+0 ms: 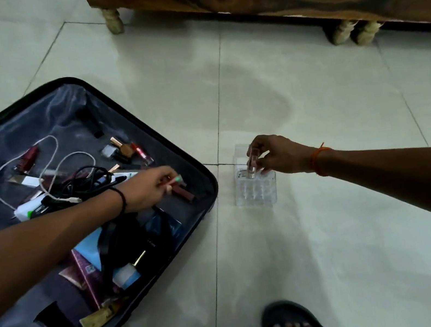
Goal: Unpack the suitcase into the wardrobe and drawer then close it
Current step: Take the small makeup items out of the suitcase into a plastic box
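Single head cam, fwd-down, close over floor w/ suitcase.

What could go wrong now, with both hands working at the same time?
1. The right hand is lowering a small tube into the clear acrylic organizer; this light organizer may tip over.
2. The left hand pinches a slim item beside tangled cables, which may snag and drag other things out.

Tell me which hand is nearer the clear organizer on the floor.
Right. The right hand is directly over the clear organizer, pinching a tube; the left hand is apart, inside the suitcase.
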